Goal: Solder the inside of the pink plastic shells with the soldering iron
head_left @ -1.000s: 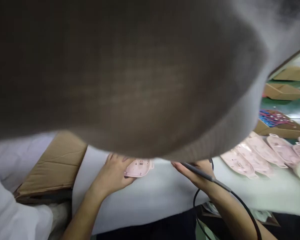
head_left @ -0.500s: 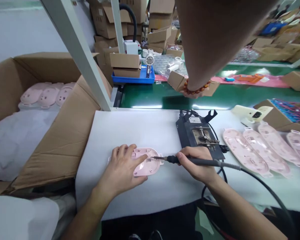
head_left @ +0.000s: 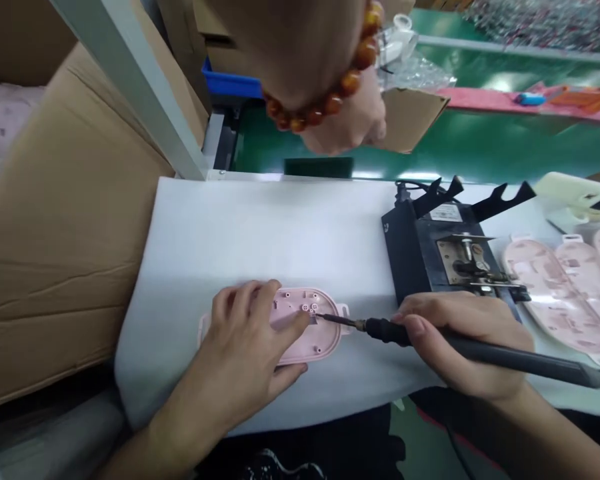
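A pink oval plastic shell lies on the white table covering. Across its left part rests my left hand, holding it down, with the index fingertip near small round posts inside the shell. My right hand is wrapped round the black handle of a soldering iron. The iron's thin tip reaches into the shell, close to my left index fingertip; whether it touches the plastic is too small to tell. Behind my right hand stands a black soldering device with a metal bracket and forked holders.
Another person's hand with an amber bead bracelet reaches in above the green conveyor, near a cardboard piece. More pink shells lie at the right. A large cardboard box and a metal post stand at the left.
The view has moved closer and lower. The other person's hand now shows further left, at the cardboard piece's left side. Both my hands keep their hold, with the iron's tip still at the shell.
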Demonstrator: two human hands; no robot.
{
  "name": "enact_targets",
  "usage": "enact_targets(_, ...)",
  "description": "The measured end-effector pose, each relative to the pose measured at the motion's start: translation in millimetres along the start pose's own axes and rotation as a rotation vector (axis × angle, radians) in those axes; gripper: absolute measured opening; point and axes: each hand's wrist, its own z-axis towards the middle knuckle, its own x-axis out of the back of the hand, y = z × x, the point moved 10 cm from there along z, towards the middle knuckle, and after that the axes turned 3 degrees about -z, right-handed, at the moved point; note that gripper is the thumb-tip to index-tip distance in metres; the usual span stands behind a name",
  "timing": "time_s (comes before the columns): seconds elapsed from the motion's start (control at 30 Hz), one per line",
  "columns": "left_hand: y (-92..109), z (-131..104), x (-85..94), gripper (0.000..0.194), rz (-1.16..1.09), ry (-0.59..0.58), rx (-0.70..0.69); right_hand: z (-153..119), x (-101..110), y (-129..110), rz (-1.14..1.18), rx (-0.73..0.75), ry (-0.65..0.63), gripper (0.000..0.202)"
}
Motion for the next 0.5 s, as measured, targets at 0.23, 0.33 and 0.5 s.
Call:
enact_targets(0.23, 0.4, 1.4, -1.9, 0.047, 0.015, 0.051, -0.009, 4.1, -1.2, 2.1, 0.003, -0.024, -0.036, 0.021)
enact_targets(0.33, 0.8, 1.6, -2.7, 0.046, 0.034, 0.054, -0.012, 6.8, -4.4, 0.6, -0.007, -0.023, -0.057, 0.020)
enact_targets(0.5, 1.0, 3.4, -1.5, 0.046, 0.053, 0.046, -0.006, 5.0, -2.6, 2.2, -0.018, -0.061, -0.068, 0.020)
